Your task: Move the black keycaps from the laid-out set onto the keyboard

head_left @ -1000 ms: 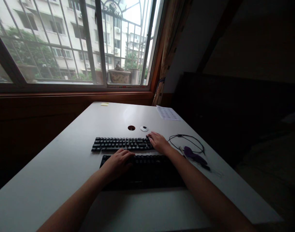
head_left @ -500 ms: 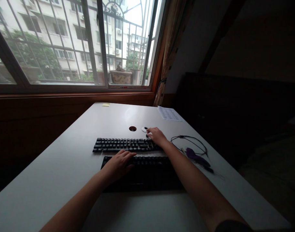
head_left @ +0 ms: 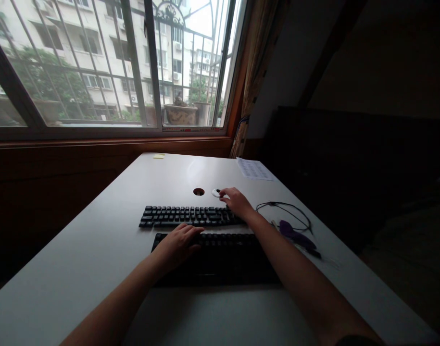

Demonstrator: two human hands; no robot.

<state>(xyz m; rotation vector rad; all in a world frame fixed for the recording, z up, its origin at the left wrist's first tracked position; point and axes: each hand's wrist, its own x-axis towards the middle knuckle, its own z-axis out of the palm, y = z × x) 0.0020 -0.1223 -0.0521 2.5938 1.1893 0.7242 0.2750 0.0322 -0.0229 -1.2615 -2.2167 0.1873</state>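
Observation:
My left hand lies with its fingers stretched over the left part of the near black keyboard, which my forearms partly cover. Its front portion is too dark to make out. Beyond it lies a second black keyboard, its right end behind my right hand. My right hand reaches over that end with fingers bent together, the fingertips at a small white round object bearing something dark. Whatever the fingers hold is too small or hidden to name.
The white desk has a round cable hole. To the right lie a looped black cable and a purple item. A printed sheet and a yellow note lie at the far edge, below the barred window.
A small black piece beneath my right fingertips no longer shows there. The right fingers have drawn closer together beside the white object. My left hand stays in place.

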